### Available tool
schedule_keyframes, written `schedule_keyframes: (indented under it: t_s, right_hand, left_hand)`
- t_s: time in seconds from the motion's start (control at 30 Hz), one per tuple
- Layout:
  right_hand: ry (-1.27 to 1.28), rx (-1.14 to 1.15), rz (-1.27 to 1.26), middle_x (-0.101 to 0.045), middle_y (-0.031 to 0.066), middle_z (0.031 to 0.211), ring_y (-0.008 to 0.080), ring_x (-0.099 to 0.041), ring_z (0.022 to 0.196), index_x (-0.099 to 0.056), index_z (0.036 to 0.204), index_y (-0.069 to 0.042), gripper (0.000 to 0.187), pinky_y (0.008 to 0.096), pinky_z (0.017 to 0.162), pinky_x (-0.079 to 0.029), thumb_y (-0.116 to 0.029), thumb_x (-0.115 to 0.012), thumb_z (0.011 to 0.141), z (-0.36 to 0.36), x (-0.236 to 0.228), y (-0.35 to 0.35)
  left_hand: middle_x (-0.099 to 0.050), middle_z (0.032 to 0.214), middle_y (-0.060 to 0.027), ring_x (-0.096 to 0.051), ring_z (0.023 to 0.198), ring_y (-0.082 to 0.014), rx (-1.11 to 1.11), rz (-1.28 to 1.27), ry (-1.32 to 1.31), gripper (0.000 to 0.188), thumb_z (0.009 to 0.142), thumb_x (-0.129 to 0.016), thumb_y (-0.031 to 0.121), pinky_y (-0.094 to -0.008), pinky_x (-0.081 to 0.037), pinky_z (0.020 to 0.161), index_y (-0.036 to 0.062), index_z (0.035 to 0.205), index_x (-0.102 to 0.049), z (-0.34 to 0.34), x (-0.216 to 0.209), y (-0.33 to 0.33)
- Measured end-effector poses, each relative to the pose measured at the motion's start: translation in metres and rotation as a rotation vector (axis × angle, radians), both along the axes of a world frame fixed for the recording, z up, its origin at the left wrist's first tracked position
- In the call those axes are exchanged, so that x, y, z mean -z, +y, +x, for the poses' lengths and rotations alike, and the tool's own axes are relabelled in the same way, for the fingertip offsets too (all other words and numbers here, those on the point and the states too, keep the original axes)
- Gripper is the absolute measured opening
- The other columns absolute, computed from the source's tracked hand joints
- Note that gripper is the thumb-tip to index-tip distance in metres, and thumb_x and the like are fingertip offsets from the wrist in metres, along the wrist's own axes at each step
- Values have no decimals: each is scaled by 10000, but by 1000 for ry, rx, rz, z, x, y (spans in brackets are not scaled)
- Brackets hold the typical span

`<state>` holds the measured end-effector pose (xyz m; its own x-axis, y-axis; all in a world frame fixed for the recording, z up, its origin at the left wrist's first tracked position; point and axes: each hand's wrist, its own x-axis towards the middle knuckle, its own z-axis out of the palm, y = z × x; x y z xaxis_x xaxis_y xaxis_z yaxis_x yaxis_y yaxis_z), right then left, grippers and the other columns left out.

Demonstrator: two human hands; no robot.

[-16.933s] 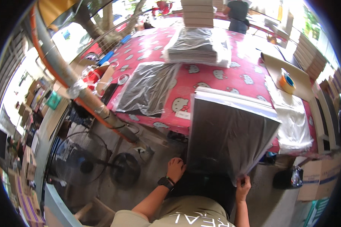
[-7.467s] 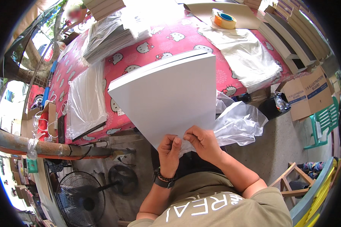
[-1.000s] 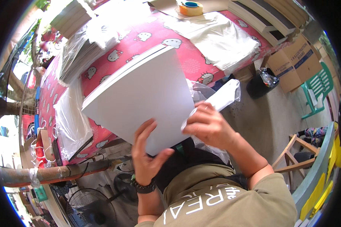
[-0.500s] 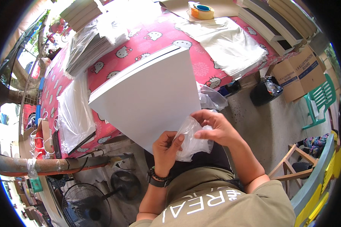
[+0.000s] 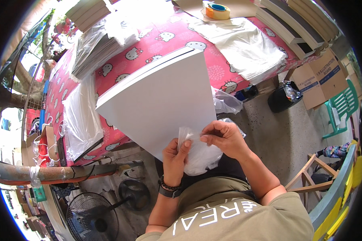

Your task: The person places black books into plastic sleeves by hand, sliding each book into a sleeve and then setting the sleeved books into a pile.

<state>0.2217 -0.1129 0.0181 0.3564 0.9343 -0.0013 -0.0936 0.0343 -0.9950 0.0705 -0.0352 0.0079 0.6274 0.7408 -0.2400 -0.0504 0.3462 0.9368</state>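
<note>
A crumpled, see-through plastic bag (image 5: 203, 157) hangs in front of my lap. My left hand (image 5: 175, 157) is closed on its left part, the thumb pressing the film against the bent fingers. Thumb and forefinger of my right hand (image 5: 228, 138) are pinched together at the bag's upper edge. Just beyond both hands, a thick stack of large white boards (image 5: 161, 94) leans, tilted, between the table edge and my lap. Its lower corner lies behind my left hand and the bag.
The pink patterned table (image 5: 165, 37) carries plastic sleeves (image 5: 247, 50), tape rolls (image 5: 216, 11) and a plastic-covered stack (image 5: 94, 54). A black fan (image 5: 93, 219) and a metal pipe (image 5: 84, 172) stand at lower left. On the right are a black bin (image 5: 280, 100), cartons (image 5: 317, 80) and a green chair (image 5: 342, 106).
My right fingers, spread apart earlier, have closed into a pinch at the bag's edge. The bag's gathered top now stands up above my left thumb. The board stack stays in place.
</note>
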Motion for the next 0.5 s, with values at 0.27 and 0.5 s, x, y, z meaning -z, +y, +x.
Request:
schedule_keyframes:
  t_s: [0.27, 0.5]
  right_hand:
    - [-102, -7, -43, -532, 20, 611, 52, -465, 546, -572, 803, 9, 80, 206, 498, -394, -57, -606, 772, -7, -2, 0]
    - [-96, 18, -9, -525, 52, 634, 118, -496, 562, -541, 799, -1, 121, 276, 533, -408, -116, -524, 837, -12, 6, 3]
  left_hand:
    - [-481, 575, 56, -403, 500, -18, -36, 37, -21, 242, 801, -602, 243, -174, -305, 446, 5, 845, -598, 2, -1, -6]
    - [-548, 684, -15, -504, 600, -123, -19, -304, -465, 296, 788, -592, 303, -257, -408, 577, 9, 811, -578, 2, -6, -11]
